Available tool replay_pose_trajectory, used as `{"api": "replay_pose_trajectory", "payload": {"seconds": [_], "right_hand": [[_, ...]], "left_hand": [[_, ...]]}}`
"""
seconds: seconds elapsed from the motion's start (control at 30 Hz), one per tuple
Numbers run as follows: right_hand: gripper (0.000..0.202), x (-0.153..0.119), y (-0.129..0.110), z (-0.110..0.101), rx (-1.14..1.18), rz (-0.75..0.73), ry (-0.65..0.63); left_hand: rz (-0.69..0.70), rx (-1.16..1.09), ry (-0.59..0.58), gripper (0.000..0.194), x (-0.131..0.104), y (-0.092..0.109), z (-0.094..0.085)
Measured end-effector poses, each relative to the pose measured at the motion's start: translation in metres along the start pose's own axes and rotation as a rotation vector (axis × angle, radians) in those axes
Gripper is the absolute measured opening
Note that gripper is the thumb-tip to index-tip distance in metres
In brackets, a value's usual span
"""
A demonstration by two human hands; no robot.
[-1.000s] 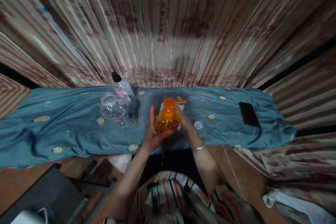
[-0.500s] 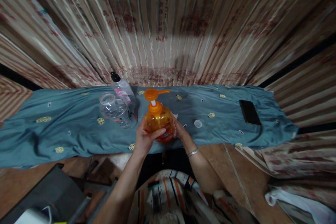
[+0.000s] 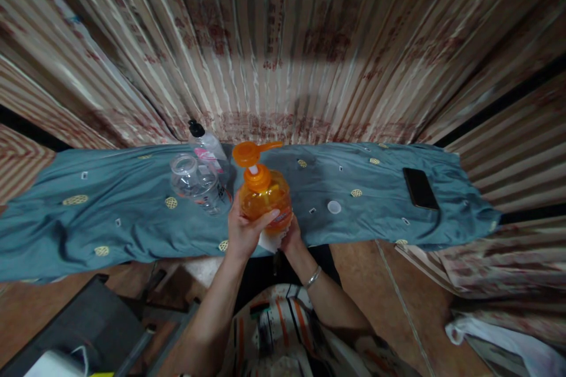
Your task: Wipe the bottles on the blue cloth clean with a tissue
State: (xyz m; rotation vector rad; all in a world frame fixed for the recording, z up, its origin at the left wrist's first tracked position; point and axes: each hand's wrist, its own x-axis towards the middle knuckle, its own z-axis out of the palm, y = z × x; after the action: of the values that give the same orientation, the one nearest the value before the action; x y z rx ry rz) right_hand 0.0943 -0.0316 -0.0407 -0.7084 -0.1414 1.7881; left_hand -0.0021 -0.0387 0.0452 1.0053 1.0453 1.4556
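My left hand point(image 3: 244, 231) grips the side of an orange pump bottle point(image 3: 264, 199), held up off the blue cloth point(image 3: 110, 212) near its front edge. The pump head point(image 3: 247, 153) is raised, nozzle pointing right. My right hand point(image 3: 289, 237) is under the bottle's base, pressing a white cloth or tissue point(image 3: 269, 240) against it; most of that hand is hidden by the bottle.
A clear open jar point(image 3: 194, 182) and a clear bottle with a black cap point(image 3: 204, 144) stand left of the bottle. A small white cap point(image 3: 334, 207) and a black phone point(image 3: 420, 188) lie to the right. A striped curtain point(image 3: 283, 47) hangs behind.
The orange bottle has been lifted off the cloth and drawn toward me. Its pump head has risen. My right hand moved from the bottle's side to beneath its base.
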Motion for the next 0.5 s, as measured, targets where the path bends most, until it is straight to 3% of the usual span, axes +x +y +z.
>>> {"api": "replay_pose_trajectory", "payload": {"seconds": [0.27, 0.5], "right_hand": [[0.028, -0.021, 0.014, -0.004, 0.018, 0.09, 0.069], [0.029, -0.055, 0.005, -0.016, 0.017, 0.166, 0.022]], "left_hand": [[0.023, -0.011, -0.018, 0.08, 0.006, -0.008, 0.002], [0.06, -0.046, -0.056, 0.079, 0.016, -0.023, 0.001]]}}
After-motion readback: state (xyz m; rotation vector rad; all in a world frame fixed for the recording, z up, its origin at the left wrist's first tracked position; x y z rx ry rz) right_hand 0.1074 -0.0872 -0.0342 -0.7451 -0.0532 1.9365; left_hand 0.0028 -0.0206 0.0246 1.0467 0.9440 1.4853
